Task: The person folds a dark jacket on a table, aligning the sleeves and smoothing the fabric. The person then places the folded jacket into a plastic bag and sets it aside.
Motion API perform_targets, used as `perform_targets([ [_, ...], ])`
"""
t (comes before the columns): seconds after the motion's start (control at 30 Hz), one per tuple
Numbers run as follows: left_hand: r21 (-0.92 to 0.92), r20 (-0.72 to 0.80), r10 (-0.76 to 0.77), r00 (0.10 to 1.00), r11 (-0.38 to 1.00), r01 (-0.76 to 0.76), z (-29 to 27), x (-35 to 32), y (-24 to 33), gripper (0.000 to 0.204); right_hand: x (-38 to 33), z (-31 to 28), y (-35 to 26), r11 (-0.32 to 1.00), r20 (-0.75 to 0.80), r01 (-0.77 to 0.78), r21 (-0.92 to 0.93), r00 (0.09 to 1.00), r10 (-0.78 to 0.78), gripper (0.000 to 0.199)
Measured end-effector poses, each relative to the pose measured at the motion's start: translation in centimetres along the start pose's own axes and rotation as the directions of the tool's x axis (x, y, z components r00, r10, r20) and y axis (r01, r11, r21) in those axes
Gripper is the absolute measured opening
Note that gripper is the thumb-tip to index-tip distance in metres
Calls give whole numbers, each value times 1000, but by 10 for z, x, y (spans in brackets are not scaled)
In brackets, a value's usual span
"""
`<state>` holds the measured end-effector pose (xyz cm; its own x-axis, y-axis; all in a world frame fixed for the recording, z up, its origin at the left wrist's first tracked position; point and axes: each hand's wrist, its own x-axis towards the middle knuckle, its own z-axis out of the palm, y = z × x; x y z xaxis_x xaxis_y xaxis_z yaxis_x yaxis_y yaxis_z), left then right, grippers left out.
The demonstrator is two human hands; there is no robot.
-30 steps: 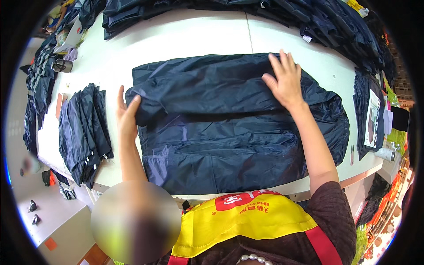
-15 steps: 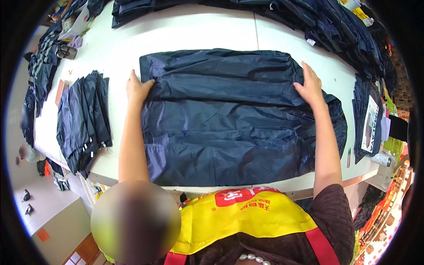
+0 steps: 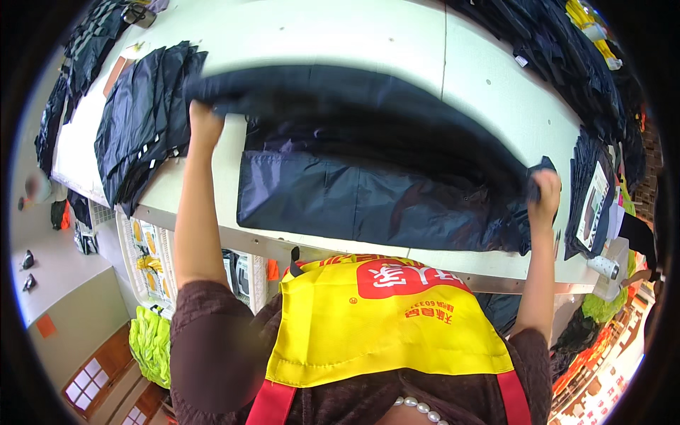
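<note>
A large piece of thin, shiny dark navy cloth, seemingly a garment (image 3: 368, 202), lies on the white table in front of me. Its far part is lifted and arches up between my hands, blurred by motion, while the near part stays flat. My left hand (image 3: 205, 124) is closed on the raised left end, beside a stack of dark folded garments (image 3: 145, 113). At the other end my right hand (image 3: 545, 191) grips a bunched bit of the same cloth. Most of my fingertips are hidden by fabric.
The white table (image 3: 340, 35) has its front edge close to my yellow apron (image 3: 389, 319). Dark garments with a white label sheet (image 3: 593, 202) lie at the right, near a white cup (image 3: 603, 267). More dark garments (image 3: 545, 60) are heaped at the far right.
Both hands rested on the flat cloth before. Now they have closed on its ends and lifted the far part up. My view has shifted, showing more below the table's front edge.
</note>
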<state>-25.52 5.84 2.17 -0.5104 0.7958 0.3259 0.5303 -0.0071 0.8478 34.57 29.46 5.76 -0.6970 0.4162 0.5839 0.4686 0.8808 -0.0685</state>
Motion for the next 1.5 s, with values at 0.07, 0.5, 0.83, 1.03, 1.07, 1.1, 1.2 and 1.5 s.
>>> perform_targets([
  [0.07,-142,115,241,964,964,-224,-29,-45,-28,9,-27,-21,-30,998,82,33,48,996,-37,26],
  [0.5,114,-109,-463,879,873,474,-73,-153,-25,37,-25,-12,-167,968,356,-242,-72,900,252,46],
  [0.83,796,3,-237,972,588,141,18,-193,28,81,-65,42,-205,959,583,-241,-151,762,283,75],
  [1.03,518,-64,-583,810,674,526,5,-171,33,86,36,42,-290,396,633,-690,606,719,286,62],
  [1.07,418,-24,-629,777,700,579,2,-169,29,82,48,56,-309,202,655,-685,700,728,201,64],
  [1.1,312,26,-669,743,712,630,0,-165,26,77,66,66,-332,11,688,-696,718,713,132,69],
  [1.2,64,320,-762,563,610,790,-7,-155,33,52,85,139,-373,128,680,-702,700,711,181,76],
  [1.5,-246,607,-296,738,812,529,53,-133,117,23,39,195,-376,-470,759,-603,645,577,301,50],
])
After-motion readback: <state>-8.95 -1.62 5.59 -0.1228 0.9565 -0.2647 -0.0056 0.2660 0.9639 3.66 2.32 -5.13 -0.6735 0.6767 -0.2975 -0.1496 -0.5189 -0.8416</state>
